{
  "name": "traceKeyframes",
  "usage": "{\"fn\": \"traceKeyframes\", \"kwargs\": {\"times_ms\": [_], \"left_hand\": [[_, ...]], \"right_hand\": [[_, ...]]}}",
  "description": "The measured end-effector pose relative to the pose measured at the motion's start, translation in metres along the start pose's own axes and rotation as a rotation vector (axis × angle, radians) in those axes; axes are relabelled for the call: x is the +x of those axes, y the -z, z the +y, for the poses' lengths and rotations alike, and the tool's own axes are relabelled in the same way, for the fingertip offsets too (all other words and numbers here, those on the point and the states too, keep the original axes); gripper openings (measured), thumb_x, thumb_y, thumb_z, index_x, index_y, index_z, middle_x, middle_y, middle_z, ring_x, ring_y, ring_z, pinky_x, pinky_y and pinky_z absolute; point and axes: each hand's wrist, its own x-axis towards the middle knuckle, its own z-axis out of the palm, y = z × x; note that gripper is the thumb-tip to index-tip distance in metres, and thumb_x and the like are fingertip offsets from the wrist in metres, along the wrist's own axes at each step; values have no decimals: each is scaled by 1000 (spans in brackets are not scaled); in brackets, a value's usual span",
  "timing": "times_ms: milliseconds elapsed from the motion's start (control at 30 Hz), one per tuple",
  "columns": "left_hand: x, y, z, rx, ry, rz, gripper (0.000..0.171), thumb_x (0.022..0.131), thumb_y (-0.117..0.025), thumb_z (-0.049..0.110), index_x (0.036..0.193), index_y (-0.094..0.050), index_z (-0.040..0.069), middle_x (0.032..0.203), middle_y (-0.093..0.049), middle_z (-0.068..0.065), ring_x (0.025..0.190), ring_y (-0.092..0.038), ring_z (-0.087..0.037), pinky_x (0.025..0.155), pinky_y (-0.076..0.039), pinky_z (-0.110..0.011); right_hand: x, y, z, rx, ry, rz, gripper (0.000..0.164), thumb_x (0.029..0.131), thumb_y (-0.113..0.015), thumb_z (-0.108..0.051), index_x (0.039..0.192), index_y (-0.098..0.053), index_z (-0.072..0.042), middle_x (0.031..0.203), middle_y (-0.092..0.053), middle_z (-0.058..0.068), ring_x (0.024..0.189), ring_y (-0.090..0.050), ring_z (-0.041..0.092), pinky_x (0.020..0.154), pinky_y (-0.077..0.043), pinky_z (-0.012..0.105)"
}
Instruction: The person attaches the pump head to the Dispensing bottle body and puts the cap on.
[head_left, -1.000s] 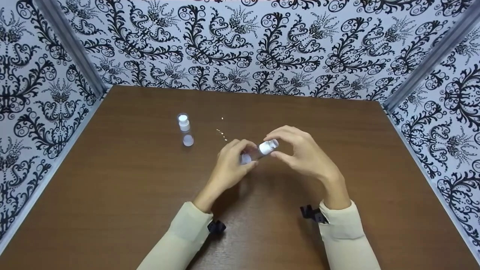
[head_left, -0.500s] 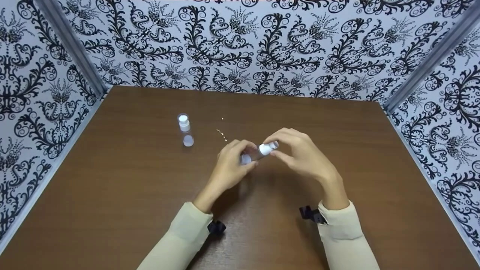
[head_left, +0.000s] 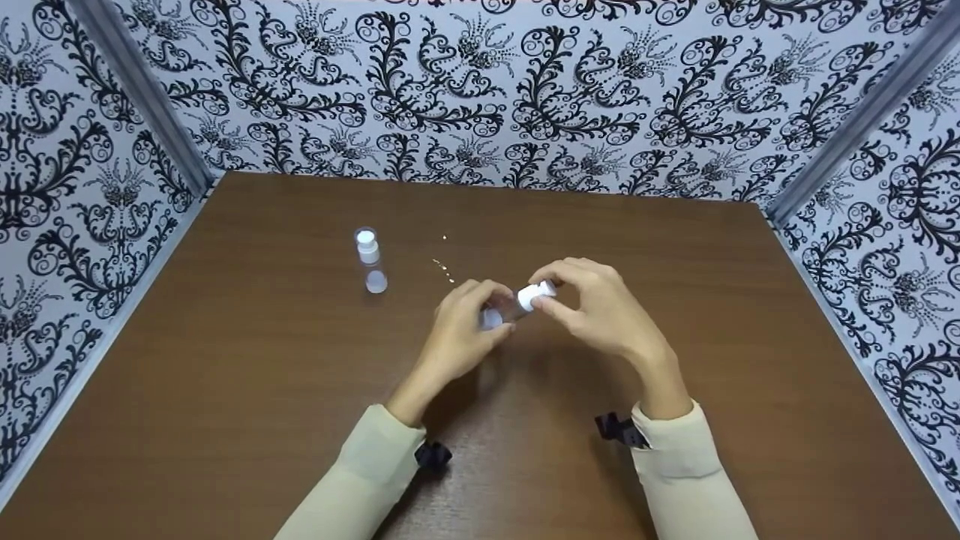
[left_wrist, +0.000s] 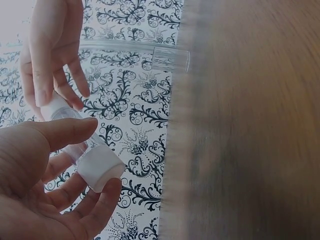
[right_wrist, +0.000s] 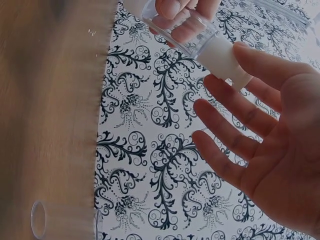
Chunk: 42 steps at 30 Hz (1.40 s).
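A small clear pump bottle with a white top is held tilted between both hands above the table. My left hand grips its clear body; in the left wrist view, the fingers curl about its white lower end. On the other side, my right hand pinches the white collar between thumb and forefinger. Its other fingers are spread loosely below, as the right wrist view shows. A second clear pump bottle, similar with a white top and covered by a clear cap, stands on the table at the left.
White specks lie on the brown table between the standing bottle and my hands. A clear hollow cylinder stands on the table in the right wrist view. Patterned panels enclose the back and sides.
My right fingers shift their hold around the white top, the thumb now lying further over the collar. The right forearm drifts slightly left. The left hand and the standing bottle stay put.
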Motion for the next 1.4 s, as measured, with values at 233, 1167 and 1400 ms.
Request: {"fn": "traceKeyframes", "kwargs": {"times_ms": [233, 1167, 1400], "left_hand": [[0, 1, 1, -5, 14, -14, 34, 82, -91, 12, 111, -74, 12, 104, -70, -5, 96, -64, -22, 85, -50, -41], [0, 1, 0, -25, 29, -18, 34, 82, -91, 12, 112, -74, 11, 105, -71, -5, 96, -65, -22, 85, -51, -40], [1, 0, 0, -29, 19, -15, 35, 81, -92, 10, 111, -74, 11, 104, -70, -6, 94, -64, -23, 83, -50, -39]], "right_hand": [[0, 0, -1, 10, -27, 13, 17, 97, -80, -24, 111, -77, -14, 101, -72, -8, 96, -64, 12, 94, -50, 40], [-2, 9, 3, 14, 146, -8, 39, 85, -88, -3, 121, -76, -12, 120, -73, -2, 115, -65, 16, 103, -49, 40], [-2, 6, 5, 10, 158, -19, 30, 89, -83, -1, 117, -77, -10, 110, -75, -2, 105, -66, 16, 95, -50, 39]]}}
